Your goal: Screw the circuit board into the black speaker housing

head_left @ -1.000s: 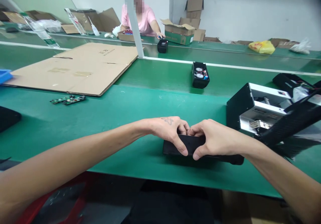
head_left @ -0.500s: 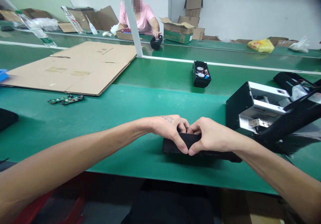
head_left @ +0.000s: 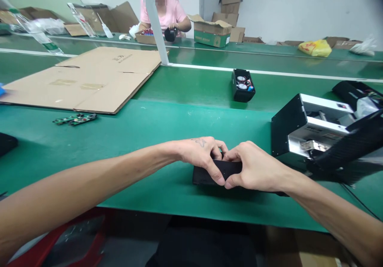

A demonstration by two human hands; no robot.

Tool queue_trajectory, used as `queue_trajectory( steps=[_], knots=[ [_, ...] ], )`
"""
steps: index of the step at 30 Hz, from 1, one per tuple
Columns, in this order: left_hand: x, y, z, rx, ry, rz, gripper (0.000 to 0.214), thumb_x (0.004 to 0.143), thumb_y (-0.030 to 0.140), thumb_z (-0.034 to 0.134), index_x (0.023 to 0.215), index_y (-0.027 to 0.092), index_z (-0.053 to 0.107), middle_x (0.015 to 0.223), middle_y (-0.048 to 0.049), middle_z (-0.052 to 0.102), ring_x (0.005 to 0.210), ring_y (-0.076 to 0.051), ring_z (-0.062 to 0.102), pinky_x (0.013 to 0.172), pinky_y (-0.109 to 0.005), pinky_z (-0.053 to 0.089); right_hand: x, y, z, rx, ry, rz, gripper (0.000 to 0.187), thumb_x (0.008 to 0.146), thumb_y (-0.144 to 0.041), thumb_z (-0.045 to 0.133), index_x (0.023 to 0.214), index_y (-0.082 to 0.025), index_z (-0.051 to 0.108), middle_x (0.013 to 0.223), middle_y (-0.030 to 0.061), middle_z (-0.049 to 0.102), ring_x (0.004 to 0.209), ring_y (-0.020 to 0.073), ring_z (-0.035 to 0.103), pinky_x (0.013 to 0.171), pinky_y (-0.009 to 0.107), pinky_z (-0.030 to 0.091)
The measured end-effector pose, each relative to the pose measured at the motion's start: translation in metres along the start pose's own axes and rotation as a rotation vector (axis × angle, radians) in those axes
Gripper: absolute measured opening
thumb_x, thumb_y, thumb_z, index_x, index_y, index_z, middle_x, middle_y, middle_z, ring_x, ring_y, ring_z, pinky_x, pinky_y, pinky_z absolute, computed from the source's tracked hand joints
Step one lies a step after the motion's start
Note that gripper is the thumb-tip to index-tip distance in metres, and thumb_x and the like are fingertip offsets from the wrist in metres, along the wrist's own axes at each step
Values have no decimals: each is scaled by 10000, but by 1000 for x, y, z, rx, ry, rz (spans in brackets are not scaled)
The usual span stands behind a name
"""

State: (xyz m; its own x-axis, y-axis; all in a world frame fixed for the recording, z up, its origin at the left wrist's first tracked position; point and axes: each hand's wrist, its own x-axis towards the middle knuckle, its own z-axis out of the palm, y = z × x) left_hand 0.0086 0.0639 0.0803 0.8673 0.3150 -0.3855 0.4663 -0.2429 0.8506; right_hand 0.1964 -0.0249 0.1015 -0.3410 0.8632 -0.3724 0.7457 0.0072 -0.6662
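two hands show: one left hand [head_left: 201, 155] and one right hand [head_left: 254, 169], both on one black case [head_left: 206, 175]. on the bench [head_left: 167, 129] lie one open black case [head_left: 243, 92] with two round discs [head_left: 242, 82] inside, one silver metal chassis [head_left: 311, 127], one flattened cardboard sheet [head_left: 89, 81] and two green circuit boards [head_left: 74, 119]. farther off are one co-worker [head_left: 163, 10], one yellow plastic bag [head_left: 314, 48], one green-printed carton [head_left: 211, 36] and one white glue bottle [head_left: 105, 31].

Left hand [head_left: 200, 155], right hand [head_left: 254, 169] rest on box [head_left: 206, 176] (benchtop [head_left: 134, 127]).
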Motion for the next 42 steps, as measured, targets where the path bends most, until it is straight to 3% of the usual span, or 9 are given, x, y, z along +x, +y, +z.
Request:
queue_trajectory(
  steps=[10,13,16,22,25,28,33,38,42],
  knots=[
    [-5,4,4,34,22,16,302,630,359,982,604,190,733,1116,46,633,870,-104,612,676,-243,451,-14,6,14,-138,75,-96,63,753,-263,781,774,-267,721,643,-59,649,593,151,511,557,326,375],
    [-15,4,16,147,78,96,315,649,403,996,672,199,758,1124,43,651,921,-129,645,741,-264,481,-34,6,21,-225,179,-134,275,791,-266,791,1062,-301,764,864,-14,792,747,229,678,675,366,495],
    [-33,-3,48,412,213,253,291,708,414,984,807,233,778,1220,30,677,1207,-246,634,1041,-380,461,-65,20,24,-174,564,-196,399,868,-310,787,1261,-343,721,1140,6,818,956,251,751,866,418,576],
    [-57,-26,111,910,438,445,230,852,421,842,817,246,697,1238,39,699,1551,-417,351,1302,-531,-36,-98,103,-1,226,1752,-110,522,830,-410,857,1311,-275,705,1216,92,731,1079,280,706,1000,507,552],
    [-55,-35,117,904,487,462,264,812,433,869,805,250,678,1250,53,698,1567,-400,336,1321,-503,-83,-97,137,-25,209,1639,62,654,876,-590,748,1427,-262,626,1378,140,673,1183,334,663,1040,590,516],
    [-50,-42,116,855,502,467,255,833,434,857,828,260,671,1268,44,696,1608,-371,288,1339,-508,-47,-92,147,-40,208,1432,173,543,893,-655,685,1240,-239,717,1131,112,772,1001,316,711,955,562,551],
    [-50,-41,118,772,575,462,225,828,365,851,779,265,655,1216,49,734,1620,-308,319,1363,-456,75,-83,141,-29,509,1483,-95,389,767,-439,882,1017,-236,664,848,-7,705,749,192,663,740,358,544],
    [-46,-47,118,766,656,511,171,841,417,822,760,310,716,1144,51,776,1583,-277,398,1343,-409,150,-86,128,-20,850,1197,-194,266,881,-349,818,1044,-234,642,669,-79,594,549,110,564,613,295,454],
    [-34,-61,113,794,734,631,241,888,440,765,684,329,701,1061,58,794,1549,-245,430,1307,-403,194,-105,103,-44,885,1408,-358,291,842,-327,860,972,-235,617,585,-103,558,446,89,511,508,264,401]
  ],
)
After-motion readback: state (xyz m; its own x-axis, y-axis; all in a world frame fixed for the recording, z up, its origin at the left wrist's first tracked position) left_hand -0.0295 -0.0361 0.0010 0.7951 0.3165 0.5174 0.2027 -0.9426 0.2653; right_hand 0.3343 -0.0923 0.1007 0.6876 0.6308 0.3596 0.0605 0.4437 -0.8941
